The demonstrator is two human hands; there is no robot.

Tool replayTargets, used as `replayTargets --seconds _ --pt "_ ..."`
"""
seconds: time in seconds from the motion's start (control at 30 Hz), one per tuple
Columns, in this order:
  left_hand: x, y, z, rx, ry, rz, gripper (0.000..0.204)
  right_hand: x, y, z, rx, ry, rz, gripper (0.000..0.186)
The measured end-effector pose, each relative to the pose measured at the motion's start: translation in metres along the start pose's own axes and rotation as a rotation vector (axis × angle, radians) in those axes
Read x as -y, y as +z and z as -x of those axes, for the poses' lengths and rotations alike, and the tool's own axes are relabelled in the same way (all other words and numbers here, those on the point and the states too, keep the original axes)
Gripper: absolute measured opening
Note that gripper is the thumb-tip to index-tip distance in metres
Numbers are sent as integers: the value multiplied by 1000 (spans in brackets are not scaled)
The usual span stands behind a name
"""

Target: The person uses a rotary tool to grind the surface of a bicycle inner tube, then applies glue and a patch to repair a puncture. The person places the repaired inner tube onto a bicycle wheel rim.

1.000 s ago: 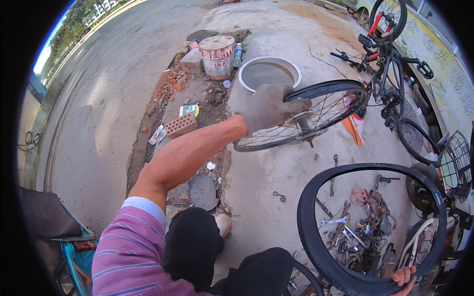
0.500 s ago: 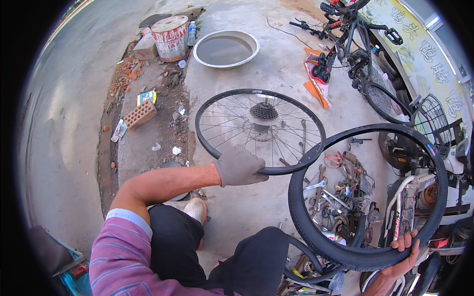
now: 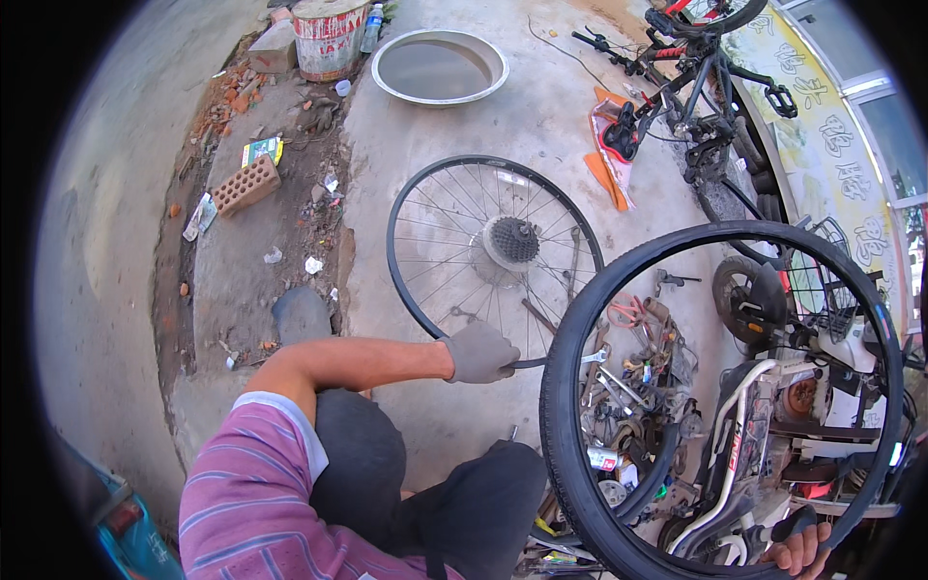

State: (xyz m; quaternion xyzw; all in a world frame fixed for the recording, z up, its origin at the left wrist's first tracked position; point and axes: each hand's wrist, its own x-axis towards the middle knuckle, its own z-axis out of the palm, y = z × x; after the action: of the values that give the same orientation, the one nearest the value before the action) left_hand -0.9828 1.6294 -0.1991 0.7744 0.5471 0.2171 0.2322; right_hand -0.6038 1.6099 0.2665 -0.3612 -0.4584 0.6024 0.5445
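My left hand [image 3: 479, 353], in a grey glove, is closed round the near edge of a bicycle wheel [image 3: 395, 271]. The wheel has a black rim, thin spokes and a dark rear cassette [image 3: 512, 240] at its hub; no tyre shows on it. At the lower right my bare right hand [image 3: 800, 553] has its fingers curled over the bottom of a loose black bicycle tyre [image 3: 562, 416]. The tyre is held up as a large ring, its left side overlapping the right edge of the wheel.
Scattered tools [image 3: 623, 387] lie on the ground behind the tyre. Ahead are a basin of murky water [image 3: 443, 98] and a paint bucket [image 3: 331, 43]. A perforated brick [image 3: 246, 186] lies left. A black bicycle [image 3: 691, 97] and a white-framed vehicle [image 3: 730, 454] stand right.
The wheel has tilted so its cassette face turns more toward the right. The tyre is more upright, and my right hand on it sits lower in view. Both grips continue.
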Motion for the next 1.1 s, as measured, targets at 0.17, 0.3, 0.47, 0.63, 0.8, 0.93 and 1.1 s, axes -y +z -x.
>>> replayTargets --seconds 0.17,0.3,0.47,0.63,0.8,0.93,1.1 --pt "34 -67 22 -226 -391 1635 51 -94 -35 -1 48 173 -394 17" --pt "76 -142 80 -532 -493 1898 92 -222 -53 -6 195 191 -622 29" --pt "95 -132 138 -720 -654 1599 54 -336 -50 -28 158 380 -694 25" --pt "147 -92 167 -892 -763 1436 59 -418 -34 -100 -25 523 -240 19" --pt "191 -43 163 -1028 -884 1522 64 -466 -17 -150 -115 608 103 17" --pt "214 -12 152 -945 -781 1808 47 -475 -14 -165 -149 478 360 20" --pt "223 -18 131 -845 -719 1879 43 -482 -29 -177 -185 355 629 25"
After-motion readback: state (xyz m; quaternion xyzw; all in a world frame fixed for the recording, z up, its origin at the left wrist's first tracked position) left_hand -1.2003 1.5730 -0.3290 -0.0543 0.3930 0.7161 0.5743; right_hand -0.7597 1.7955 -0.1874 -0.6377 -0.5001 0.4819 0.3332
